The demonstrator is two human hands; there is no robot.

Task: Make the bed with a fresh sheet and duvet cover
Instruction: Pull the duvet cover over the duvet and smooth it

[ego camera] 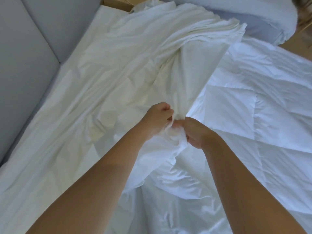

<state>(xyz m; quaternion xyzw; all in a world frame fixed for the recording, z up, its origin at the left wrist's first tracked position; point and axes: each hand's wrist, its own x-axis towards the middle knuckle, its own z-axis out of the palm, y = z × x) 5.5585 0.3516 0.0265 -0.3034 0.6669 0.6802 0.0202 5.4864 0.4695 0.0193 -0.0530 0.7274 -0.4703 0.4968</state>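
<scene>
A cream-white duvet cover [128, 70] lies spread and creased over the left and middle of the bed. A brighter white quilted duvet [263, 105] covers the right side. My left hand [157, 119] grips a bunched edge of the cover at the bed's middle. Right beside it, my right hand [197, 132] holds gathered white fabric; the two fists nearly touch. The fingertips are buried in cloth. I cannot tell which layer the right hand has hold of.
A grey padded headboard or wall panel [28, 48] runs along the left. A pale blue pillow [249, 16] lies at the far end. Brown floor or wood [298, 39] shows at the upper right, and a cardboard box edge [116, 2] at the top.
</scene>
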